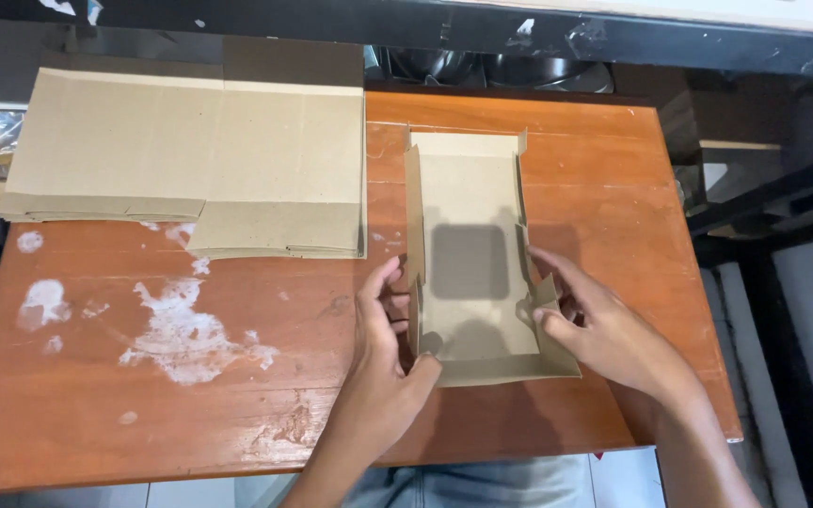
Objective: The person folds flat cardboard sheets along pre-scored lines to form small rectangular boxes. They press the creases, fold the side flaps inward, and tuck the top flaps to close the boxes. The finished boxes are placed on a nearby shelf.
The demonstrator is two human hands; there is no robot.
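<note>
A brown cardboard box blank (468, 212) lies in the middle of the wooden table (237, 395), its long side walls folded upright. My left hand (383, 353) presses its thumb and fingers on the near end of the left wall. My right hand (595, 325) pinches the near end of the right wall, where a small tab sticks out. The near flap lies flat between my hands. A dark rectangular shadow falls on the box floor.
Stacks of flat cardboard blanks (190, 160) lie at the table's far left. White paint blotches (185, 334) mark the worn tabletop. A dark shelf frame (773, 198) stands past the right edge, and dark round objects (501, 71) sit behind the table.
</note>
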